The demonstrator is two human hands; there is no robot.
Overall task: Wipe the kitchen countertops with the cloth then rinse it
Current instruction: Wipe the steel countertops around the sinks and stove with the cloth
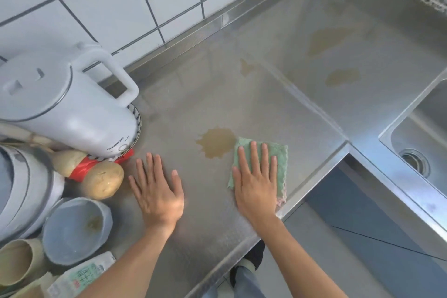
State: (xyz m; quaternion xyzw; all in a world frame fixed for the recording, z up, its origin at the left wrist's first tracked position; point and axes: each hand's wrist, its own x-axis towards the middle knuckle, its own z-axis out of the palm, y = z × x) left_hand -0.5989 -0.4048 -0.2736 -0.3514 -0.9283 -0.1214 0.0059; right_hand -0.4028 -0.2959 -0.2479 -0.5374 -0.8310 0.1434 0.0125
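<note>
Flat right hand on the cloth, brown spill just to its left

The left hand (157, 189) lies open and empty on the tabletop (193, 225); the brown puddle (216, 141) touches the cloth's left edge; the right hand (256, 181) presses flat, fingers spread, on the green folded cloth (278, 152) near the front edge.

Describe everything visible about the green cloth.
The green cloth is a soft, fuzzy-looking square with a scalloped edge and a pinkish underside showing at its near corner. It lies flat on the steel countertop, near its front edge, pressed under the right hand. Its left edge touches the nearest brown spill.
</note>
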